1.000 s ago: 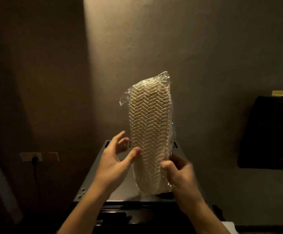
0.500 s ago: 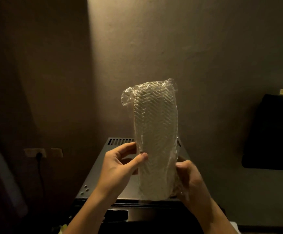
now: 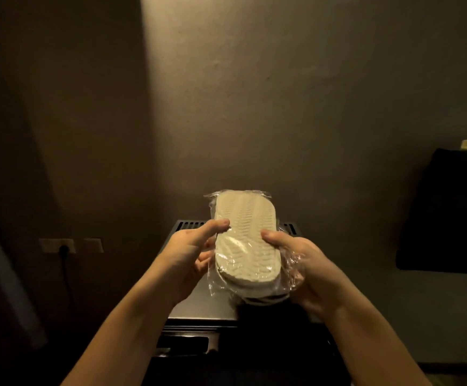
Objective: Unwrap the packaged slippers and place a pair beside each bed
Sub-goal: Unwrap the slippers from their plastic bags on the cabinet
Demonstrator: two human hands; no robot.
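Note:
A pair of pale slippers sealed in clear plastic wrap (image 3: 245, 240) lies tilted flat between my hands, a ribbed sole facing up. My left hand (image 3: 189, 260) grips its left edge, thumb on top of the sole. On the right edge sits my right hand (image 3: 300, 261), its thumb pressing the sole and crumpled wrap bunched over the palm. The second slipper shows only as an edge beneath the first. No bed is in view.
Below my hands stands a dark metal box with a vented top (image 3: 199, 305). A wall socket with a black plug (image 3: 64, 246) is at the left. A dark panel (image 3: 446, 215) hangs on the right wall. The room is dim.
The packaged slippers have tipped from upright to nearly flat and dropped lower. Both hands have closed on the pack's sides.

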